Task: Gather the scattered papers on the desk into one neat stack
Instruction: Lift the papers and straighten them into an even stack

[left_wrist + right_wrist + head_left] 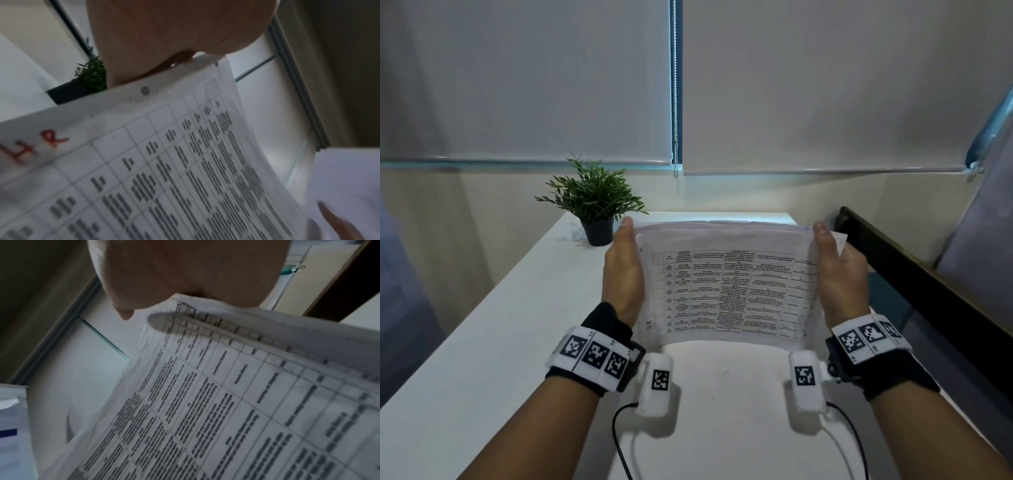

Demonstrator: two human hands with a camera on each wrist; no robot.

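Observation:
A sheaf of white papers with a printed table and a red handwritten mark on the front sheet is held above the white desk, bowed between both hands. My left hand grips its left edge, thumb in front and fingers hidden behind. My right hand grips the right edge the same way, with one sheet's corner poking out past it. The left wrist view shows the papers meeting the palm. In the right wrist view a finger shadow shows through the papers under the palm.
A small potted plant stands at the desk's far left, close to my left hand. A dark frame runs along the desk's right side. Drawn roller blinds hang behind the desk. Wrist-camera cables trail over the near desk.

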